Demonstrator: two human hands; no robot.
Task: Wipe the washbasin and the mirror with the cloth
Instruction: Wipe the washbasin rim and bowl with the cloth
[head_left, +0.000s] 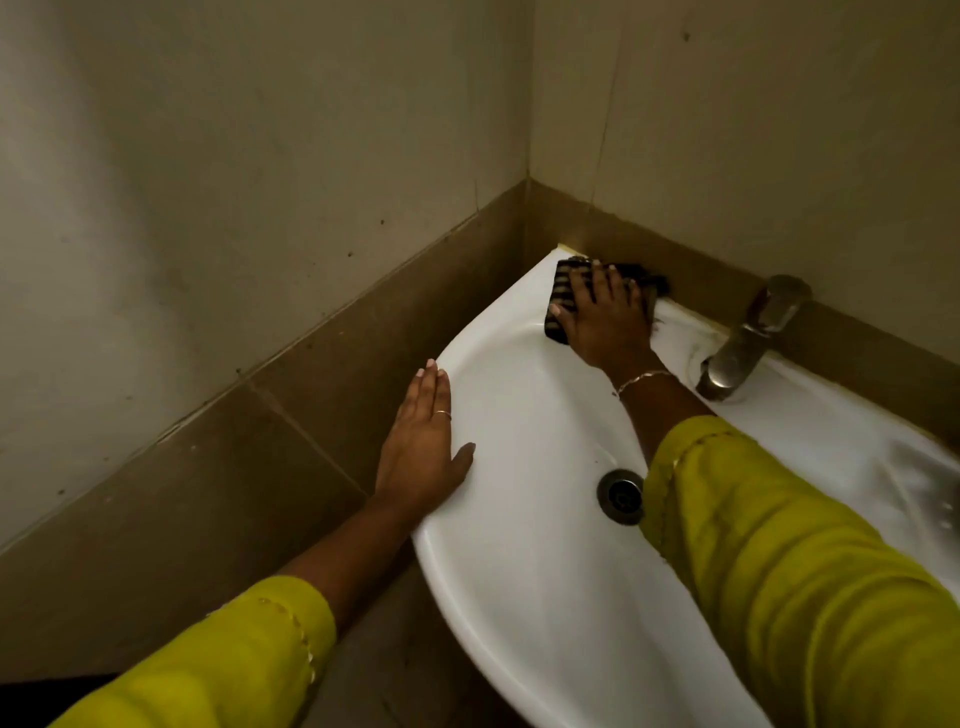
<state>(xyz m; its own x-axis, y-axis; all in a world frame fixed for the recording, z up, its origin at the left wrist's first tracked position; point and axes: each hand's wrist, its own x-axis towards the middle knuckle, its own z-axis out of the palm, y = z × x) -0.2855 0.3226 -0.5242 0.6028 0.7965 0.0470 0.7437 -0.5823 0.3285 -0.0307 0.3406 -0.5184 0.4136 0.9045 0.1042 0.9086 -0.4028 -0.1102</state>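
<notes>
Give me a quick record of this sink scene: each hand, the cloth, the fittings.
Washbasin: white, set in a wall corner
Cloth: dark, striped, on the basin's far corner rim
Right hand: spread flat, presses the cloth down
Left hand: rests flat on the side rim
Tap: metal, on the back rim
Drain: in the bowl's bottom
Mirror: not in view

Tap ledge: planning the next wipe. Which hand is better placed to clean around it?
Probably the right hand: it presses the cloth on the back ledge, nearer the tap. The left hand rests flat on the basin rim, without cloth.
</notes>
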